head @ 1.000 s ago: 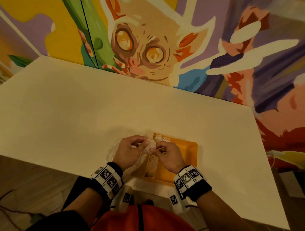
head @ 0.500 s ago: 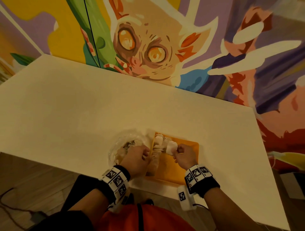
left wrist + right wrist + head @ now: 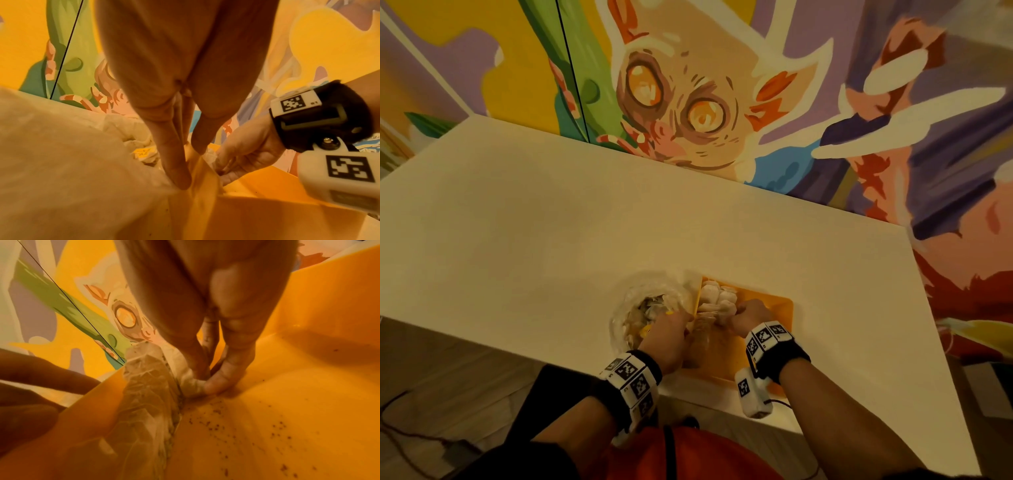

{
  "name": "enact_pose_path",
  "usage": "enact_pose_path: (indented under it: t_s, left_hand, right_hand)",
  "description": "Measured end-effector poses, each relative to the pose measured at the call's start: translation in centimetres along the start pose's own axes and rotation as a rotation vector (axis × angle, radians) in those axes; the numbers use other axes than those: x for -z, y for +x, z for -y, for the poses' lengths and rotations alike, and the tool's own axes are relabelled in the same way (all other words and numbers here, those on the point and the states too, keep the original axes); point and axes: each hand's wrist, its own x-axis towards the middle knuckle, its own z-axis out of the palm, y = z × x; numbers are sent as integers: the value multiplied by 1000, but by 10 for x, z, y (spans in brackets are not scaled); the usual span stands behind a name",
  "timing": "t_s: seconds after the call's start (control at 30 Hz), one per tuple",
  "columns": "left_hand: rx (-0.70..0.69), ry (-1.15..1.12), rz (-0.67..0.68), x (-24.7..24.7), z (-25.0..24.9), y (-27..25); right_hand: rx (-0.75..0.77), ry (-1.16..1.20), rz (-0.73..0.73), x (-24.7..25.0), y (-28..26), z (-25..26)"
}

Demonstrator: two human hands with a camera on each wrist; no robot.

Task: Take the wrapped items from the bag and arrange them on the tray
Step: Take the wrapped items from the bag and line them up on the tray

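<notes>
Right wrist view shows it best: the right hand (image 3: 207,363) is down on the orange tray (image 3: 308,402) floor, thumb and fingertips (image 3: 218,384) pinched narrow on a pale wrapped item (image 3: 193,386), pressing it in beside the ones already lined up along the tray's left wall. If I were doing this step, I'd seat it snug against its neighbour and let go gently, so the row doesn't get shoved or tipped. Keep the wrapper tail tucked too, looks crinkly and springy.

From the head view, the row of wrapped items (image 3: 714,296) sits at the tray's far left corner, and the clear bag (image 3: 643,308) lies on the white table (image 3: 551,222) just beside the tray, still with plenty inside.

The left hand (image 3: 174,113) has straight fingers pointing down, tips on the bag plastic at the tray's edge. Doesn't look like it's holding anything, more like pinning the bag.
</notes>
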Motion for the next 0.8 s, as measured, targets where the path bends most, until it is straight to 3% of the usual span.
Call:
enact_pose_path:
  t_s: [0.1, 0.33, 0.43, 0.6, 0.7, 0.8]
  left_hand:
    - [-17, 26, 24, 1, -6, -4]
    - [-64, -9, 21, 7, -10, -7]
    - [-76, 0, 41, 8, -9, -6]
    - [-66, 8, 54, 7, -4, -5]
    - [-46, -24, 5, 8, 1, -7]
    - [-68, -48, -160, 21, 6, -12]
  right_hand:
    - [-27, -30, -26, -3, 6, 3]
    - [91, 39, -16, -16, 25, 4]
    - [55, -60, -20, -9, 14, 10]
    - [56, -33, -17, -12, 18, 8]
    - [53, 45, 6, -11, 18, 4]
    - [-7, 207, -13, -7, 12, -3]
